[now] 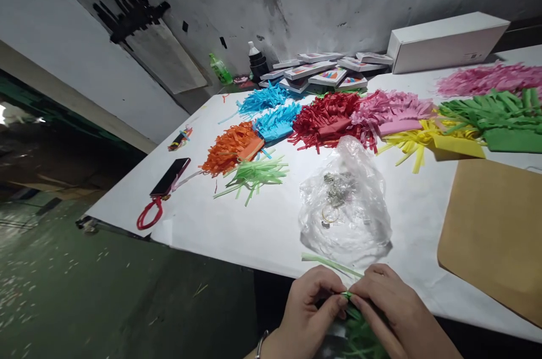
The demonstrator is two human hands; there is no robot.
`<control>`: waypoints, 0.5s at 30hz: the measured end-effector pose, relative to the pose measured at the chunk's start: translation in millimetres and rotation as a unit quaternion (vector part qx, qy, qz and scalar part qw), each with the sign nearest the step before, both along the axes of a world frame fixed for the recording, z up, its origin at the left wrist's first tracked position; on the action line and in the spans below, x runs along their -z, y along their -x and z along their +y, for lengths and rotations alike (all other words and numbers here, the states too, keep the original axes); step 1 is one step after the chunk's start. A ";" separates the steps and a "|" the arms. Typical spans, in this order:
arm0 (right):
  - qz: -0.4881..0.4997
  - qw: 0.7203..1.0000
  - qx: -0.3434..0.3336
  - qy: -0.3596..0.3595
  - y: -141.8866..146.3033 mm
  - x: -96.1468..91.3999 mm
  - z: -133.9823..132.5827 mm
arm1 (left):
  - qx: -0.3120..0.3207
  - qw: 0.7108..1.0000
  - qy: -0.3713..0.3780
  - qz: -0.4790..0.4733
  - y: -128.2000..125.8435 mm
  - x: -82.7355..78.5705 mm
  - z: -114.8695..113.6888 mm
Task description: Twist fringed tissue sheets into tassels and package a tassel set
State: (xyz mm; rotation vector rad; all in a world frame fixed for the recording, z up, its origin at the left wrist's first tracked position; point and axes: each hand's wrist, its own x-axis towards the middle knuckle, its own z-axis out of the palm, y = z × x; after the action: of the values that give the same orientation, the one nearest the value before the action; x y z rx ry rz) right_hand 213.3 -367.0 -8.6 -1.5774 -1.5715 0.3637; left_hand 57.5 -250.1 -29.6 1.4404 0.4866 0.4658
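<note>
Low at the table's near edge, my left hand [311, 311] and my right hand [392, 308] pinch the top of a green paper tassel [363, 336] between thumbs and fingertips. Its dark green fringe hangs below, partly hidden by my right hand. A pale green paper strip [328, 263] lies just beyond my fingers on the table edge. Beyond it sits a clear plastic bag [368, 223] with small metal-looking pieces and a ring inside. A loose bunch of light green strips [254, 175] rests farther left.
Fringed paper in orange [231, 147], blue [277, 122], red [326, 119], pink [398, 110], yellow [457, 146] and green [514, 139] lies across the white table [237, 235]. A brown sheet [495, 235] is at right, a phone [170, 177] at left. Flat boxes [311, 69] and a white box [444, 43] line the wall.
</note>
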 end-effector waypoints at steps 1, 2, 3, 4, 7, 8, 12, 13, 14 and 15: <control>-0.028 0.999 -0.009 -0.022 0.8 3.0 0.9 | -0.002 1.000 -0.003 -0.005 -0.4 0.5 -0.3; -0.056 0.997 -0.015 -0.043 2.0 6.2 1.9 | -0.006 1.000 -0.003 -0.009 -0.8 1.1 -0.7; -0.085 0.995 -0.012 -0.056 3.6 9.1 3.0 | -0.009 1.000 0.000 -0.013 -1.1 1.9 -1.2; -0.115 0.991 -0.004 -0.066 5.4 11.4 3.9 | -0.012 1.000 0.005 -0.018 -1.1 2.8 -1.7; -0.165 0.982 0.020 -0.095 8.9 11.8 5.7 | -0.017 0.999 0.012 -0.035 0.1 4.4 -1.8; -0.154 0.983 0.018 -0.095 8.5 9.4 5.8 | -0.013 0.999 0.000 -0.037 0.8 4.3 -1.2; -0.072 0.995 -0.005 -0.062 -0.8 -7.7 4.6 | -0.004 0.996 -0.092 -0.020 3.1 -0.9 3.8; -0.073 0.996 -0.005 -0.053 -3.5 -11.3 4.1 | -0.006 0.994 -0.110 -0.019 3.1 -2.8 5.1; -0.080 0.996 -0.003 -0.049 -5.5 -13.6 3.7 | -0.006 0.992 -0.126 -0.021 2.9 -4.7 6.3; -0.088 0.995 0.002 -0.051 -6.5 -14.4 3.3 | -0.005 0.989 -0.143 -0.026 2.4 -6.3 7.4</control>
State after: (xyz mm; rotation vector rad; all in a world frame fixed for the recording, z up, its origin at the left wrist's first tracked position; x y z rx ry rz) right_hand 219.8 -363.6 5.8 -1.5678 -1.6930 0.1423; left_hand 55.1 -242.8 -23.3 1.6962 0.3973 0.5975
